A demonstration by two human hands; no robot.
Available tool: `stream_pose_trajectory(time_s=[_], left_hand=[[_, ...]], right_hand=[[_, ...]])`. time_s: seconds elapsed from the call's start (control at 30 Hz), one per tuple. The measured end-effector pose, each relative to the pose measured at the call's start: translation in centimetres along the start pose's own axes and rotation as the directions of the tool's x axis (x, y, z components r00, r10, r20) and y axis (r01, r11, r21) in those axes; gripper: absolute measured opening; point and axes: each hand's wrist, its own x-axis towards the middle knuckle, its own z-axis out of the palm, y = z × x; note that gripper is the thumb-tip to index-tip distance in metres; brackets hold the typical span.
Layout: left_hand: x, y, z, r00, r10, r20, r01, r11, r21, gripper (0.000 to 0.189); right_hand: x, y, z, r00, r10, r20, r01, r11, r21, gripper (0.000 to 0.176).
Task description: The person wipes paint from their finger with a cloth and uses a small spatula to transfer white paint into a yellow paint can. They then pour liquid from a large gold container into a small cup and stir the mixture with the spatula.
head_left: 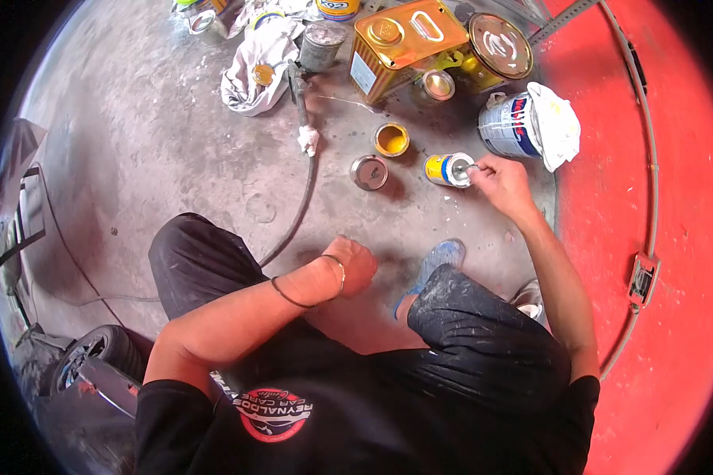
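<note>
My right hand (pixel 501 184) reaches to a small yellow and blue can (pixel 438 169), its fingers pinched round a thin tool whose end is at the can's open top. Over my lap, my left hand (pixel 355 265) is curled closed, with dark bands on the wrist; what it holds, if anything, is hidden. Left of the yellow and blue can stand an open can of yellow paint (pixel 391 139) and a can with a brownish top (pixel 369 172).
A gold metal canister (pixel 408 36), a round tin (pixel 501 47) and a paint bucket with a white cloth (pixel 509 125) stand beyond. A white rag (pixel 249 83) and a black hose (pixel 305 190) lie left of the cans. A wheel (pixel 99 360) is at lower left.
</note>
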Motion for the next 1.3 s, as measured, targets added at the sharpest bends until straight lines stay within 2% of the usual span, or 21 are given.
stream_pose_trajectory(time_s=[0.07, 0.17, 0.27, 0.37, 0.57, 0.87, 0.97, 1.07, 1.17, 1.27, 1.3], left_hand=[[0.1, 0.0, 0.2, 1.0, 0.007, -0.01, -0.007, 1.0, 0.0, 0.043], [0.2, 0.2, 0.5, 1.0, 0.014, 0.0, -0.014, 1.0, 0.009, 0.043], [0.3, 0.2, 0.3, 0.996, 0.072, 0.058, -0.076, 0.995, 0.066, 0.044], [0.7, 0.1, 0.2, 0.996, 0.056, 0.073, -0.055, 0.998, -0.019, 0.045], [1.4, 0.0, 0.1, 0.99, 0.072, 0.124, -0.078, 0.996, 0.04, 0.046], [1.3, -0.6, 1.0, 0.994, 0.064, 0.083, -0.067, 0.997, 0.028, 0.049], [1.3, -0.4, 0.8, 0.988, 0.094, 0.118, -0.101, 0.994, 0.047, 0.05], [1.4, -0.3, 1.6, 0.993, 0.089, 0.083, -0.095, 0.993, 0.072, 0.049], [1.2, -0.3, 1.3, 0.996, 0.066, 0.062, -0.069, 0.997, 0.034, 0.046], [0.5, -0.5, 0.4, 0.995, 0.074, 0.06, -0.078, 0.995, 0.058, 0.043], [0.4, -0.7, 0.3, 0.997, 0.066, 0.048, -0.068, 0.997, 0.044, 0.043]], right_hand=[[-0.6, 1.0, -0.4, 0.993, 0.073, -0.089, -0.062, 0.99, 0.124, 0.027], [-2.2, 4.5, -0.9, 0.945, 0.325, 0.038, -0.317, 0.879, 0.355, 0.027], [-5.1, 6.3, -1.0, 0.915, 0.395, 0.086, -0.367, 0.721, 0.588, 0.027], [-6.7, 6.7, -1.7, 0.88, 0.46, 0.114, -0.421, 0.648, 0.634, 0.028], [-7.5, 7.4, -1.8, 0.855, 0.504, 0.12, -0.434, 0.571, 0.697, 0.025], [-7.1, 6.8, -3.1, 0.891, 0.45, 0.059, -0.363, 0.63, 0.687, 0.022], [-6.3, 5.2, -3.8, 0.921, 0.39, -0.007, -0.316, 0.757, 0.572, 0.022], [-5.1, 3.9, -3.7, 0.976, 0.203, -0.075, -0.164, 0.92, 0.355, 0.026], [-4.3, 0.5, -3.1, 0.994, -0.018, -0.111, 0.043, 0.974, 0.222, 0.031], [-3.7, -2.0, -3.9, 0.982, 0.187, 0.0, -0.17, 0.894, 0.414, 0.037], [-3.7, -2.2, -4.5, 0.974, 0.215, 0.072, -0.216, 0.788, 0.576, 0.039]])
